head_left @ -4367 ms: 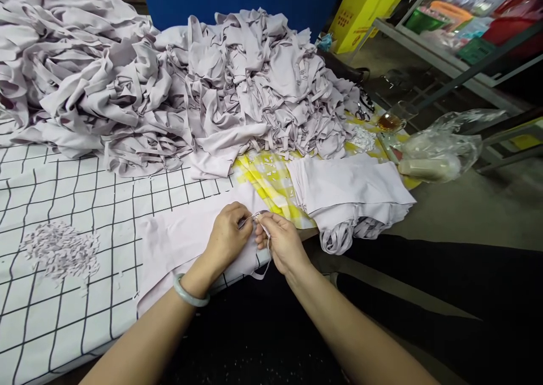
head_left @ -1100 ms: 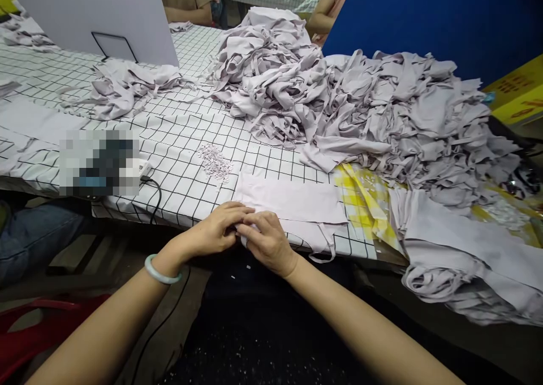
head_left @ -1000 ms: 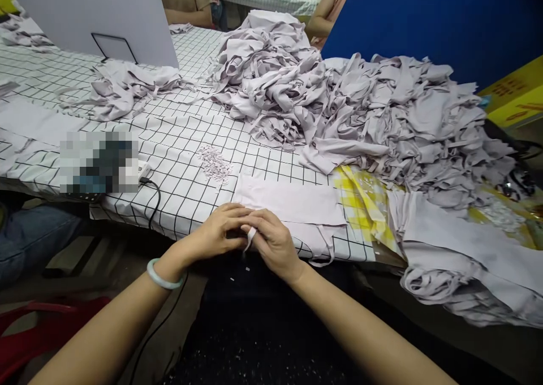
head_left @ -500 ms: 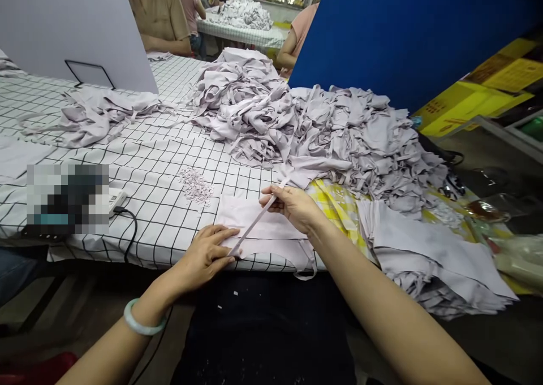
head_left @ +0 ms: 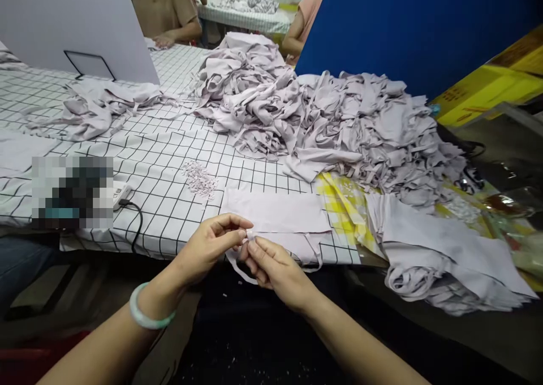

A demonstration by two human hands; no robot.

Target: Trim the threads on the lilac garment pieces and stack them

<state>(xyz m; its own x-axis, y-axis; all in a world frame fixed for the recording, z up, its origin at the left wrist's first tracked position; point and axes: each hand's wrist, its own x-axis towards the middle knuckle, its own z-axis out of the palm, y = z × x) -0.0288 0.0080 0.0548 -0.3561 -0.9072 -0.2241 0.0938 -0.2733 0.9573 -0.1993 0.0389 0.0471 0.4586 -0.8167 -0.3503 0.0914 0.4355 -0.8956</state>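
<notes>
Right hand [head_left: 275, 267]: strap [head_left: 250, 234] pinched near its end.
Left hand [head_left: 210, 242]: held close by (whether gripping cannot be told).
Strap: apparently being adjusted; a steady pinch is probably called for next.
Fabric piece [head_left: 278, 212]: laid flat, just beyond.

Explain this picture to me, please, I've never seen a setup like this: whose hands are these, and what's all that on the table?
There's no machine here: it's one person's bare hands, seen by a camera worn on the head, looking forward and down. The left hand has a bangle at its wrist. The right hand pinches a narrow pale strap; the left fingertips are right beside it, but their grip is unclear. On the grid-patterned tablecloth lie a flat pale cloth piece, a scatter of tiny clippings and a big crumpled heap. Folded pieces are stacked at the right.
</notes>
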